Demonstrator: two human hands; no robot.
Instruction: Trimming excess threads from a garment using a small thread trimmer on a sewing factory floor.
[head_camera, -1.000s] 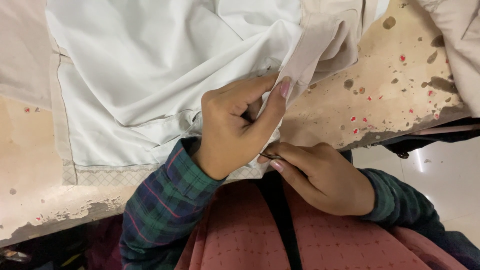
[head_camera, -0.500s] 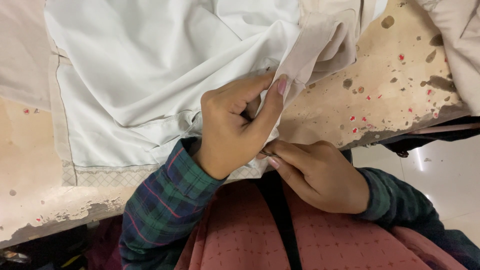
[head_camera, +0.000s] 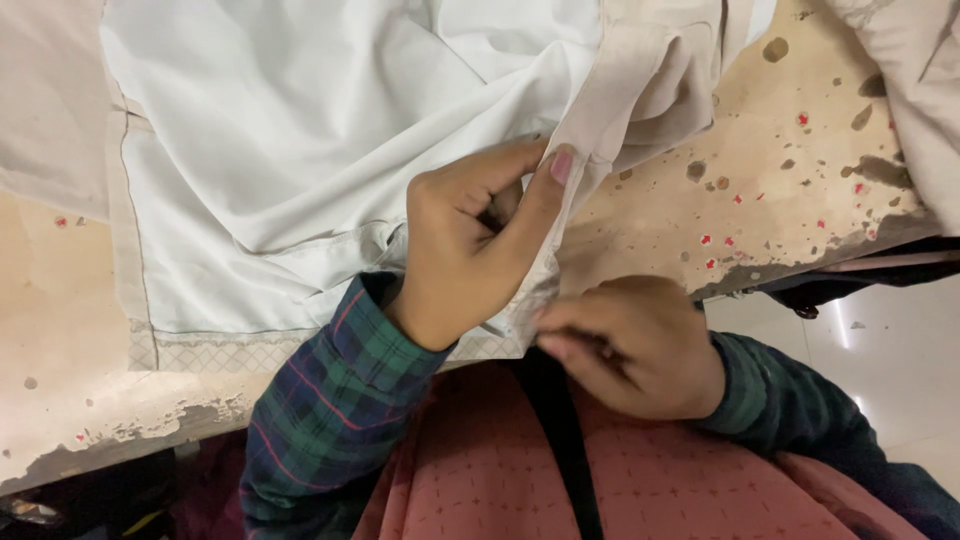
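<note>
The white cloth (head_camera: 300, 150) is spread over the worn table (head_camera: 760, 200), from the centre out to ten o'clock, and its lower edge is being worked at the table's near rim. The left hand (head_camera: 470, 250) is closed on a fold of that cloth, the thumb pressed flat along the beige strip (head_camera: 640, 90) that runs up toward one o'clock. The right hand (head_camera: 630, 345), at five o'clock from the left, is pinched narrow on the patterned hem (head_camera: 250, 348) just where the cloth leaves the table; whether anything small is held between those fingertips cannot be told.

To do this well, the fold should be kept taut between the two hands, the pinch kept close to the edge, and the loose cloth kept from sliding off.

No package, label or sign is seen. Only small red marks and brown spots are scattered on the table at three o'clock.
</note>
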